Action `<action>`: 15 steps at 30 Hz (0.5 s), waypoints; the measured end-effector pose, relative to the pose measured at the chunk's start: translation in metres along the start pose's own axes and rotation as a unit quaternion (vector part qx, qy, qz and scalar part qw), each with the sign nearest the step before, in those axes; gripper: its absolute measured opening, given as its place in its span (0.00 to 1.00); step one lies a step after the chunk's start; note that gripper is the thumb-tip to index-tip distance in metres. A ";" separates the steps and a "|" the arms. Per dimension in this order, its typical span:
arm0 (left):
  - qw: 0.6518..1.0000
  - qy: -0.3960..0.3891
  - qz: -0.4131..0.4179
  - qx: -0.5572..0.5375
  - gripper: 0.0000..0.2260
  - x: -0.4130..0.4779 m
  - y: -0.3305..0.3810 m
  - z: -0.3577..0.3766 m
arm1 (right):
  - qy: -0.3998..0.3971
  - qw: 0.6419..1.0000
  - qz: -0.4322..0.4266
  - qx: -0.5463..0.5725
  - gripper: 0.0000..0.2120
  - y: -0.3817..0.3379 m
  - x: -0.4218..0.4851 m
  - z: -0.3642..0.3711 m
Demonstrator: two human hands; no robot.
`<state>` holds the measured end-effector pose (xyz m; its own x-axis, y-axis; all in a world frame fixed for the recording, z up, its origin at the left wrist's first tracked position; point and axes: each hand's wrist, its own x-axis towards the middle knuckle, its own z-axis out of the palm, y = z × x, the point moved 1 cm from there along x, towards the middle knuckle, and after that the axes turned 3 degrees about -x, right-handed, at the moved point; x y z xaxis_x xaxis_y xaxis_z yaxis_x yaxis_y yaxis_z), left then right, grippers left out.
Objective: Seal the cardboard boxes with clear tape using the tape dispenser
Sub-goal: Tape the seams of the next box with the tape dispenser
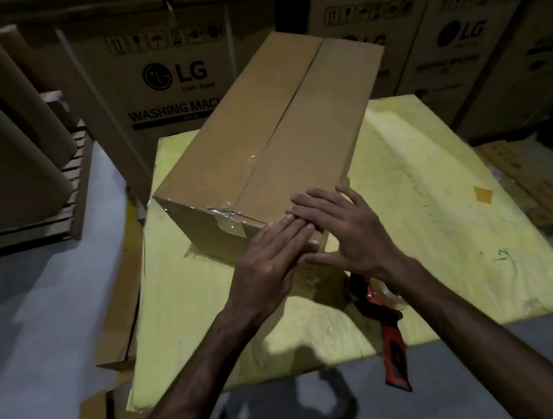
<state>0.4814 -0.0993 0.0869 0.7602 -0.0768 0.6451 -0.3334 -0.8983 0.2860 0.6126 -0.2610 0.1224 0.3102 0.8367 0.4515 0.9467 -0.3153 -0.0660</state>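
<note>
Cardboard box (280, 133) sits on the yellow sheet (438, 191), long axis running away from us & a bit right, centre seam (290, 104) along it. Our left hand (267, 258) and right hand (343, 229) lie flat w/ straight fingers over the near right corner, holding nothing. Tape dispenser (382, 304) lies on the sheet just beside that corner, under the right forearm, so the right hand is nearer; its red-black handle points toward us. Box is matte brown board; glossy, wrinkled clear tape (231, 214) shows at the near seam end.
</note>
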 end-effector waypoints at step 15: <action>0.963 -0.224 -0.149 -0.013 0.45 0.032 -0.166 -0.162 | -0.087 0.992 0.073 0.056 0.42 0.081 -0.010 -0.063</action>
<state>0.4703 0.1174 0.1748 0.9866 -0.0023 0.1633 -0.0736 -0.8987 0.4323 0.6807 -0.3232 0.1686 0.4454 0.8538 0.2695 0.8916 -0.3952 -0.2213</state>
